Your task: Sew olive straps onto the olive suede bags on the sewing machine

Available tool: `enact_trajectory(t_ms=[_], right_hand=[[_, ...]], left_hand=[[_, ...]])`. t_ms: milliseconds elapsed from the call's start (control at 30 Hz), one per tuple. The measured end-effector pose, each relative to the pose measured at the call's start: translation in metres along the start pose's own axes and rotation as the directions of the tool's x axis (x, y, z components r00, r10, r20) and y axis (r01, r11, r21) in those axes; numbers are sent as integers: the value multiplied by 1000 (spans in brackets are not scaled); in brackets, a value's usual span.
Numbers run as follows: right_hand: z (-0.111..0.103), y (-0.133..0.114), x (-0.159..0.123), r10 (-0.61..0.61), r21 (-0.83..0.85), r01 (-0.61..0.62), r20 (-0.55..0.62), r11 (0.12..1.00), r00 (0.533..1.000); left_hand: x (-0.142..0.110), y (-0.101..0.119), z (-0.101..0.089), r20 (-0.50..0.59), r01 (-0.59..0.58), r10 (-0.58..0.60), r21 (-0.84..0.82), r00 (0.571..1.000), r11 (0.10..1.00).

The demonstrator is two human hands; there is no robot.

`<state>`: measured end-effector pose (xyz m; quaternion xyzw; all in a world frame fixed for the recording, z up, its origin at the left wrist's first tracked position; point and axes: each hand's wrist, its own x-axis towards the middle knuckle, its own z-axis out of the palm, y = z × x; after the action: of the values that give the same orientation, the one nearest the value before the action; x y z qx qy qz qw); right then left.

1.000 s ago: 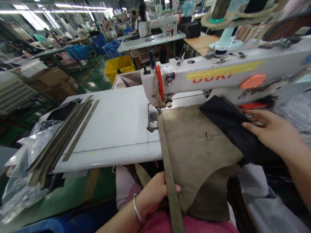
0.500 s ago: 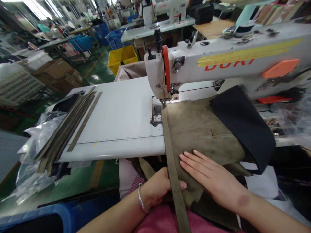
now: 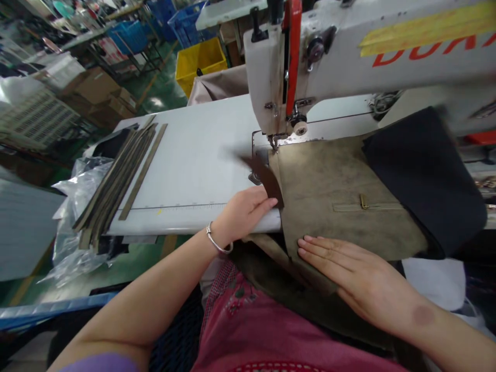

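Note:
My left hand (image 3: 248,214), wearing a silver bangle, pinches a fabric strip (image 3: 267,181) beside the needle area. The strip is folded over, its brown side up, and its far end is blurred. Flat on the olive fabric panel (image 3: 321,181) lies my right hand (image 3: 344,258), fingers stretched out. The panel has a seam slot with a small brass zipper pull (image 3: 363,201). Its upper left corner is under the presser foot (image 3: 274,143) of the sewing machine (image 3: 267,77). Black fabric (image 3: 422,181) lies folded over the panel's right side.
A bundle of olive strips (image 3: 120,181) lies on the left of the white machine table (image 3: 194,155), with one single strip (image 3: 143,173) apart. Clear plastic wrap (image 3: 77,212) hangs at the table's left end. Beyond stand a yellow bin (image 3: 201,62) and cardboard boxes (image 3: 96,88).
My left hand has moved up and forward from below the table edge, folding the strip over near the needle. My right hand stays flat on the panel. The view has shifted closer to the machine.

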<state>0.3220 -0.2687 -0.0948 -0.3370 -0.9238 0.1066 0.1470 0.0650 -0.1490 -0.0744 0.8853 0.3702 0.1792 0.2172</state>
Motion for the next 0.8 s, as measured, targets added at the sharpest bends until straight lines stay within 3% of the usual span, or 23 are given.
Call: enact_trajectory(t_ms=[100,200,333,500,800], right_hand=[[-1,0,1,3,2,-3,-9,1000,1000],[-2,0,2,-6,-17,6,-4,1000,1000],[-3,-2,4,-20,-68,19,-7,998,1000],[-10,-4,9,-32,-124,26,-45,992,998],[-19,7,27,-101,-191,93,-30,977,994]], left_hand=[[5,-3,-1,19,56,-54,-59,998,997],[2,3,0,27,16,-15,-38,1000,999],[-11,19,2,97,-126,110,181,989,975],[-26,32,10,185,-187,120,402,975,897],[-17,15,10,172,-196,139,382,975,903]])
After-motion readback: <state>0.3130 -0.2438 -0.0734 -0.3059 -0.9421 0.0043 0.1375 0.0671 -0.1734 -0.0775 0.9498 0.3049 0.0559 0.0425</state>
